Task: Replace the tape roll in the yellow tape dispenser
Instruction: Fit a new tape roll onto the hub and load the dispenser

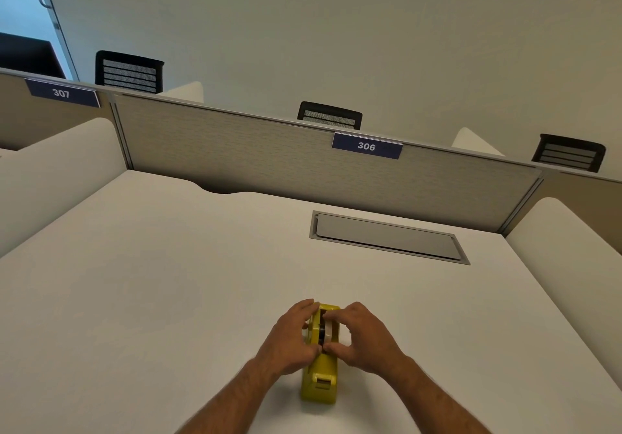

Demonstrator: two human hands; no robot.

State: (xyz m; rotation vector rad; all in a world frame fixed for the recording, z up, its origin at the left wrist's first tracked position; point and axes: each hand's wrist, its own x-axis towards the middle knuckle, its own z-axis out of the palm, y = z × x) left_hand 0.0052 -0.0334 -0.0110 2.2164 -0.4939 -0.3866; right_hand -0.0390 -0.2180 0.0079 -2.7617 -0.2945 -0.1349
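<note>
A yellow tape dispenser (319,379) stands on the white desk (168,282) near its front edge, its cutter end pointing toward me. A tape roll (323,331) with a dark core sits in its slot, mostly hidden by fingers. My left hand (289,339) grips the dispenser's left side, fingers over the far end and thumb near the roll. My right hand (360,336) comes from the right, with fingers and thumb curled around the roll.
A grey cable hatch (387,236) is set in the desk at the back right. A fabric partition (235,151) with a label reading 306 closes off the far edge. White side panels flank the desk. Black chairs stand beyond the partition.
</note>
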